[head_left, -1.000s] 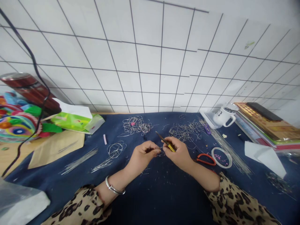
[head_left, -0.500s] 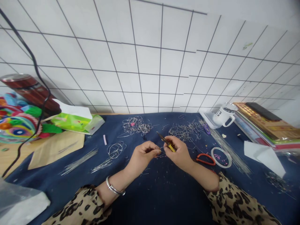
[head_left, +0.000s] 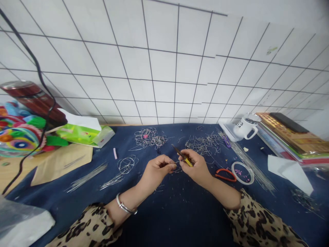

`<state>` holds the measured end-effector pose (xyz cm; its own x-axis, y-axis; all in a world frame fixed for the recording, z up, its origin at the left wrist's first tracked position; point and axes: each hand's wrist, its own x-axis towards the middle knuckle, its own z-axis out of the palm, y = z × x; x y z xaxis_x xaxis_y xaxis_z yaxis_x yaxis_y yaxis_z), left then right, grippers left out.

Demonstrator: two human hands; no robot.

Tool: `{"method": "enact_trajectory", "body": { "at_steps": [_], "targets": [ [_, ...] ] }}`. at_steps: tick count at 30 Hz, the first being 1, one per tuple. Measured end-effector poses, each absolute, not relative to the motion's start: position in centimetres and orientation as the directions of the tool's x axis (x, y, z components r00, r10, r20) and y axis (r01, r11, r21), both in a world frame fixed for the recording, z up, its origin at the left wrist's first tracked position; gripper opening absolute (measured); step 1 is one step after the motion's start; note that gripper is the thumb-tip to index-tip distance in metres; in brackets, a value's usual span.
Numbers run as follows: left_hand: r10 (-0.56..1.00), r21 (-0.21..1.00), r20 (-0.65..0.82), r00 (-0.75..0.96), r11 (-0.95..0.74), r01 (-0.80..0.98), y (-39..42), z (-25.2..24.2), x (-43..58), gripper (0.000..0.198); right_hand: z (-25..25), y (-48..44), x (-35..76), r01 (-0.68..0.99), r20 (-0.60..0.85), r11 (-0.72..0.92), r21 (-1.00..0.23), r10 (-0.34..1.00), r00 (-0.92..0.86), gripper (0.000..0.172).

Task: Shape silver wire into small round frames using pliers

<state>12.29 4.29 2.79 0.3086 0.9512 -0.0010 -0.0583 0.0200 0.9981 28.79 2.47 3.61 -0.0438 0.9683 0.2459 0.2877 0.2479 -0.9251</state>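
My left hand (head_left: 161,168) is pinched closed on a thin wire (head_left: 177,162) that spans the small gap to my right hand. In my right hand (head_left: 196,166) sits a pair of pliers (head_left: 187,160) with yellow handles, its dark jaws pointing up and left. The right thumb and fingertips also come close to the wire; whether they grip it is hard to make out. Beyond the hands lie tangled wire pieces (head_left: 204,143) and a bundle of wire loops with a pink spot (head_left: 150,137). A round wire shape (head_left: 128,164) rests left of my left hand.
Straight wires (head_left: 87,176) lie at left, and more (head_left: 253,168) at right. Near my right forearm are orange-handled pliers (head_left: 225,175) and a clear ring dish (head_left: 243,181) with pink beads. A white mug (head_left: 246,127) stands behind, beside stacked books (head_left: 290,137).
Almost nothing differs. The pliers have shifted very slightly in my right hand, while my left hand keeps its place.
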Motion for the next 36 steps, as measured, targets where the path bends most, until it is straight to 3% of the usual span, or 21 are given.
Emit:
{"method": "enact_trajectory", "body": {
  "at_steps": [16, 28, 36],
  "targets": [
    [0.966, 0.998, 0.053, 0.254, -0.043, -0.044, 4.3, 2.2, 12.2, 0.009, 4.0, 2.8, 29.2, 0.335, 0.237, 0.236, -0.912, 0.971, -0.04, 0.022],
    [0.938, 0.998, 0.062, 0.341, -0.048, -0.048, 4.5, 2.6, 11.9, 0.014, 4.0, 2.8, 29.2, 0.427, 0.252, 0.242, -0.871, 0.967, -0.034, 0.02],
    [0.93, 0.955, 0.216, 0.298, -0.264, 0.131, 4.8, 3.1, 11.5, 0.016, 4.0, 2.7, 29.1, 0.481, 0.281, 0.29, -0.827, 0.955, -0.093, 0.021]
  ]
}}
